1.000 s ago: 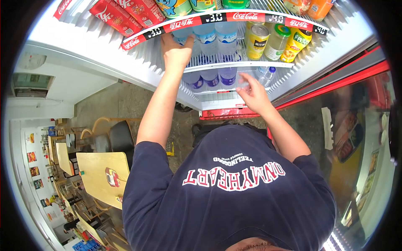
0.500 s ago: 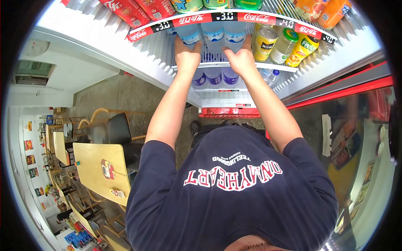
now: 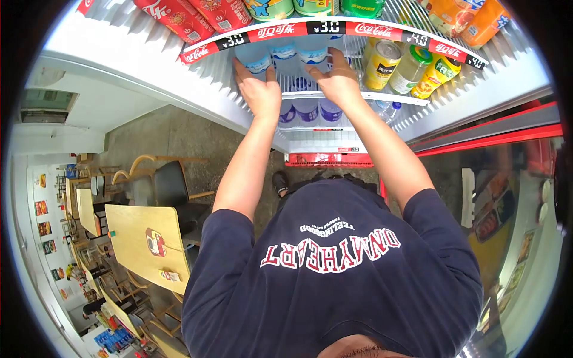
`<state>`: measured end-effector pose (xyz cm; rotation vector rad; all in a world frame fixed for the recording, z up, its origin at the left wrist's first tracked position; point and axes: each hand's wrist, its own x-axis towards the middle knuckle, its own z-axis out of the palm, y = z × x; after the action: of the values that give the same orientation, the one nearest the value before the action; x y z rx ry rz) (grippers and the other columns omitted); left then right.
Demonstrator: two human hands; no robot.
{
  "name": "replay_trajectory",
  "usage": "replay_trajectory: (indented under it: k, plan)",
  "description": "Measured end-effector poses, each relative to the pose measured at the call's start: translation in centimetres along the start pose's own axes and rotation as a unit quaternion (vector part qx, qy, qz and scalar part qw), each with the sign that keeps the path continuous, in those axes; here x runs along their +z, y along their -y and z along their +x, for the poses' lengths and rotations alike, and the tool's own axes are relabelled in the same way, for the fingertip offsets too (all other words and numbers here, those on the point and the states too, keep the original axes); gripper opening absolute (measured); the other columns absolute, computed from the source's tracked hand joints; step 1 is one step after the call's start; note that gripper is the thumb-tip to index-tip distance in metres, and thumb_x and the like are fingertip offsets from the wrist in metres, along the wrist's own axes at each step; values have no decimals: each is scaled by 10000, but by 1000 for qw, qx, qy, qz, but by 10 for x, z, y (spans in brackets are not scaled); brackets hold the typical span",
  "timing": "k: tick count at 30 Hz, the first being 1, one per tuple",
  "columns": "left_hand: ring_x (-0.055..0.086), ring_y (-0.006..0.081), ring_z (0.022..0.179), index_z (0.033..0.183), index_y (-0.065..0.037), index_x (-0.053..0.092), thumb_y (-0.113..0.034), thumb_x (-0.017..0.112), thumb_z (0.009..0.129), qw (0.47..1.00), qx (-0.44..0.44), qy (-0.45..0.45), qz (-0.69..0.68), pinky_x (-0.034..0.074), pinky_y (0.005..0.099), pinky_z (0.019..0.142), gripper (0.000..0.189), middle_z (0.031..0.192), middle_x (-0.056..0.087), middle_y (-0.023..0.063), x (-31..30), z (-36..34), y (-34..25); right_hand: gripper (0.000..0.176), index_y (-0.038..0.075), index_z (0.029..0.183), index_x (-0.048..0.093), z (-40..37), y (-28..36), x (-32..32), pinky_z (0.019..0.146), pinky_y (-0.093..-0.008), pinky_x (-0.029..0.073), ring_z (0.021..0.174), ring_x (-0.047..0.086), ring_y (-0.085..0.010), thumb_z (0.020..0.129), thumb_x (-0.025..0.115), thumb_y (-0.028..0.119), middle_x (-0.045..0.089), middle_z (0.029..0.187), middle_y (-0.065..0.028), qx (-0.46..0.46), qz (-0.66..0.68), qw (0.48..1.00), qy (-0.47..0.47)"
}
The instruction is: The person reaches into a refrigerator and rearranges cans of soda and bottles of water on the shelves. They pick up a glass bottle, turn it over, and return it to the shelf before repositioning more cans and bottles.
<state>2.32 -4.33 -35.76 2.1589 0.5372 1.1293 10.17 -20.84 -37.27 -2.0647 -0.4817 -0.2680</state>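
Observation:
My left hand (image 3: 259,92) is wrapped round the lower part of a clear water bottle with a blue label (image 3: 255,64) on a fridge shelf. The thumb and fingers of my right hand (image 3: 339,80) grip a similar bottle (image 3: 313,55). Between these two stands another blue-labelled bottle (image 3: 285,52), set slightly further back. The bottles' upper parts are hidden by the price strip (image 3: 325,28) of the shelf above. Part of one more bottle shows behind my right fingers.
Right of my right hand stand a yellow can (image 3: 382,64), a green-capped bottle (image 3: 410,70) and a yellow bottle (image 3: 437,77). Purple-labelled bottles (image 3: 307,110) are on the shelf below. The red-edged fridge door (image 3: 489,130) is at the right, and a wooden table (image 3: 134,238) at the left.
Both hands have moved a little left, along with the bottles in and between them. The two gripped bottles now sit slightly nearer than the middle one.

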Motion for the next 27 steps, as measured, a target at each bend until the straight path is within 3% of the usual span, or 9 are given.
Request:
replay_trajectory:
  k: [5, 8, 11, 15, 20, 23, 27]
  plan:
    - [373, 524, 1377, 1528, 130, 193, -78, 744, 834, 1000, 7, -25, 11, 317, 496, 1161, 911, 1482, 365, 392, 2, 0, 6, 734, -27, 1355, 490, 0, -1, 17, 780, -435, 557, 797, 725, -308, 848, 782, 417, 682, 1170, -239, -45, -4, 999, -1]
    - [357, 521, 1390, 1536, 127, 171, -61, 734, 834, 1000, 14, -21, 13, 299, 497, 1173, 920, 1492, 351, 393, 0, -1, 7, 750, -15, 1360, 487, 1, 4, 18, 972, -477, 512, 1173, 612, -435, 827, 791, 414, 621, 1268, -286, 6, 36, 999, 29]
    - [335, 516, 1409, 1540, 124, 163, -53, 720, 833, 1000, 4, -6, -3, 292, 501, 1178, 917, 1512, 322, 393, -3, -3, 5, 756, 0, 1376, 487, 1, 3, 16, 974, -484, 511, 1182, 599, -446, 822, 795, 413, 603, 1289, -289, 8, 51, 998, 35]
    - [368, 502, 1384, 1538, 110, 194, -53, 697, 831, 998, 59, -28, 9, 325, 503, 1154, 883, 1485, 352, 372, -5, -20, 3, 753, 10, 1375, 501, -1, 0, 19, 958, -472, 519, 1161, 613, -425, 811, 804, 406, 598, 1288, -274, 4, 21, 1000, 2]
    - [431, 487, 1297, 1532, 70, 260, -94, 709, 824, 999, -17, 25, -40, 357, 491, 1121, 855, 1400, 396, 314, -15, -41, -9, 749, 7, 1366, 518, -4, 5, 11, 927, -450, 528, 1104, 641, -368, 796, 813, 394, 609, 1267, -251, 22, 48, 999, 13]
    - [417, 490, 1298, 1537, 58, 261, -114, 718, 820, 998, -42, 32, -35, 351, 489, 1123, 867, 1406, 377, 313, -12, -35, -7, 721, -10, 1347, 544, -3, -5, 16, 799, -393, 557, 785, 714, -264, 799, 819, 369, 642, 1219, -215, -33, 29, 999, -25]
    - [372, 501, 1328, 1542, 68, 232, -121, 719, 818, 999, -23, 25, -2, 324, 498, 1139, 892, 1419, 355, 338, -4, -22, 0, 716, -6, 1354, 543, -1, -12, 19, 795, -386, 562, 778, 719, -261, 798, 816, 352, 644, 1220, -212, -41, 15, 999, -23]
